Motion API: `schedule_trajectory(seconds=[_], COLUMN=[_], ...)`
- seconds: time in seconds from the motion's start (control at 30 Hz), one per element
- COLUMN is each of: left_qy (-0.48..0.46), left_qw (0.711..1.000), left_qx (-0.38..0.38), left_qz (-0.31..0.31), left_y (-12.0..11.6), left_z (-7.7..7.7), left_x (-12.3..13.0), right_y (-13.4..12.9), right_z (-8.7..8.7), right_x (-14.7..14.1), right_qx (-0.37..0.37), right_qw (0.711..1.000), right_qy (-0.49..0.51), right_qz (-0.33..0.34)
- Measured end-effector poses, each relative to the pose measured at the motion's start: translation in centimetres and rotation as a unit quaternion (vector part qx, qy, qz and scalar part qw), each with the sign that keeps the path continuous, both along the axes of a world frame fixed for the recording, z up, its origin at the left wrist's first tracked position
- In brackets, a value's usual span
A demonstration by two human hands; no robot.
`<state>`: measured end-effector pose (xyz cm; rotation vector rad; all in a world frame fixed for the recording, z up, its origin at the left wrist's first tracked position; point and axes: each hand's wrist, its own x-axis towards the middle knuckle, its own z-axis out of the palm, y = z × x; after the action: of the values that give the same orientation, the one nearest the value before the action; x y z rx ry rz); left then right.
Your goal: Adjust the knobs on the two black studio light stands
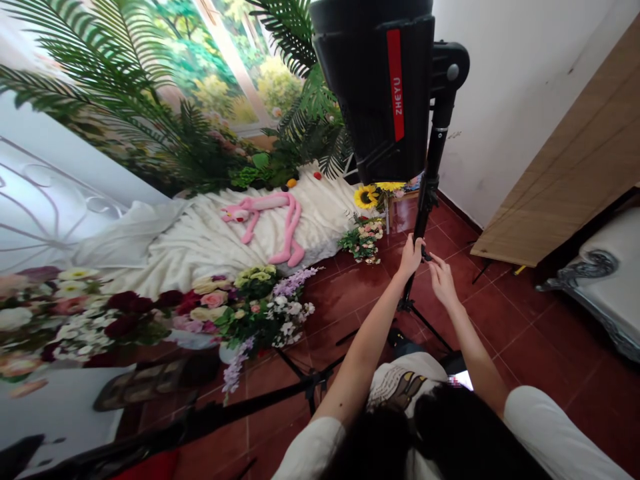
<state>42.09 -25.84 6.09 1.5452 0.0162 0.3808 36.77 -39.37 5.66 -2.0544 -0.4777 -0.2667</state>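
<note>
A black studio light (370,100) with a red ZHEYU label hangs at the top of a black light stand (430,175). My left hand (411,258) is wrapped round the stand's pole at mid-height. At the same level, a small black clamp knob (426,255) sticks out to the right of the pole. The fingers of my right hand (443,281) are pinched together at that knob. Below my hands the stand's legs (430,323) spread over the red tiles.
A pink plush toy (285,227) lies on a bed with a white cover (200,240). Flowers (265,303) line its near side. Another black stand (280,393) crosses the lower left. A wooden panel (560,160) leans at right, beside a white sofa (605,280).
</note>
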Motion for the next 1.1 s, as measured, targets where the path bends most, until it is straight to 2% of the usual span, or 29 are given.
schedule_trajectory(seconds=[0.27, 0.43, 0.57, 0.67, 0.77, 0.9, 1.1], left_qy=[-0.027, -0.013, -0.007, -0.010, -0.020, -0.020, -0.020], left_qw=[0.999, 1.000, 1.000, 0.999, 0.999, 0.999, 1.000], left_qx=[0.018, 0.007, 0.027, 0.041, 0.047, 0.035, 0.011], left_qz=[0.011, 0.003, 0.005, 0.011, 0.012, 0.005, -0.005], left_y=[0.1, -0.1, 0.0, 0.0, 0.1, 0.0, -0.1], left_z=[0.0, 0.4, 0.5, 0.2, -0.1, 0.1, 0.9], left_x=[-0.1, -0.3, -0.4, -0.3, 0.0, -0.1, -0.6], right_y=[1.1, 2.8, 3.4, 2.9, 2.3, 2.0, 2.3], right_z=[-0.9, -0.3, 0.7, 1.4, 1.6, 1.2, 0.5], right_x=[0.6, 0.2, 0.5, 0.9, 0.9, 0.7, 2.6], right_qx=[0.103, 0.182, 0.278, 0.349, 0.381, 0.364, 0.266], right_qw=[0.994, 0.975, 0.925, 0.876, 0.855, 0.868, 0.937], right_qy=[0.023, 0.077, 0.225, 0.319, 0.346, 0.323, 0.170], right_qz=[-0.037, -0.097, -0.131, -0.098, -0.067, -0.095, -0.148])
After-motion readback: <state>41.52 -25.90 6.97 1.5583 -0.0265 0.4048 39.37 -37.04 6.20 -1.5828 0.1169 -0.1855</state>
